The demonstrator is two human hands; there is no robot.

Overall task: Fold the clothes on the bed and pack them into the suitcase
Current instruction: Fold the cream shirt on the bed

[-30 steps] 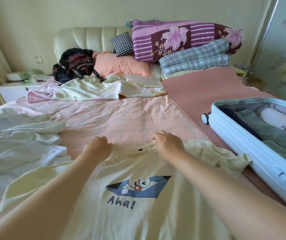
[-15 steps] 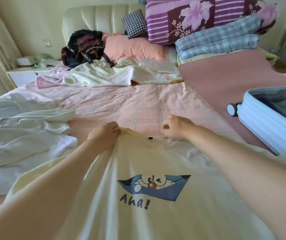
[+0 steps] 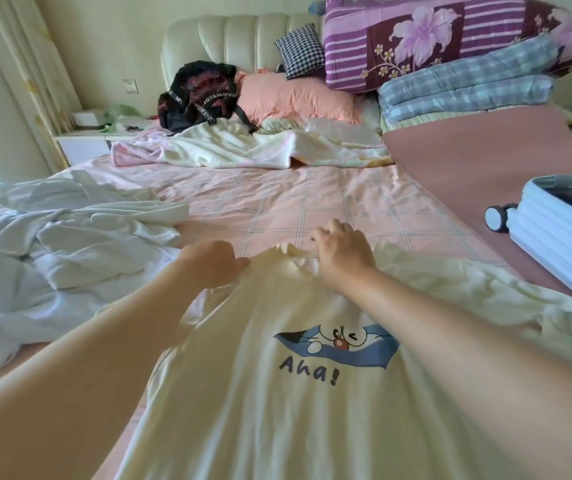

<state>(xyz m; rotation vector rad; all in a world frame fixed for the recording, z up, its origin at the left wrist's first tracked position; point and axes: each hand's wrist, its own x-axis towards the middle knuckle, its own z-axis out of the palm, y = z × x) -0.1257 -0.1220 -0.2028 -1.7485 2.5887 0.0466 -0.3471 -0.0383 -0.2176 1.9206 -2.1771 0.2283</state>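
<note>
T-shirt: a pale yellow T-shirt (image 3: 277,410) lay print-up on the bed (image 3: 312,195), its blue cartoon print (image 3: 336,344) and the word "Aha!" readable from the person's side
Long axis: it ran straight away from the person, with the hem nearest the camera and the neckline (image 3: 291,252) at the far end, pointing toward the headboard
Neckline: it was bunched into a raised ridge between the two hands, not flat
Left grip: the left grip (image 3: 210,263) was clamped on the cloth at the left shoulder, thumb and fingers pinching it just beside the neckline
Right grip: the right grip (image 3: 343,252) sat on the right side of the neckline with fingers bent over the gathered cloth; whether they pinched it or only pressed it could not be told
Sleeves: the right sleeve (image 3: 450,282) lay crumpled out to the right; the left one was mostly hidden behind the left forearm
Suitcase: the white suitcase (image 3: 554,244), open and with only its corner in view, lay on the bed to the right of the shirt, beyond the crumpled sleeve and well apart from the neckline; the right grip was the nearer one
Other clothes: a heap of white clothes (image 3: 70,244) lay unfolded to the left, close beside the left grip
Coming move: probably a pull along the long axis to flatten the shirt before folding; the carry would then go rightward, across that axis, toward the suitcase
</note>
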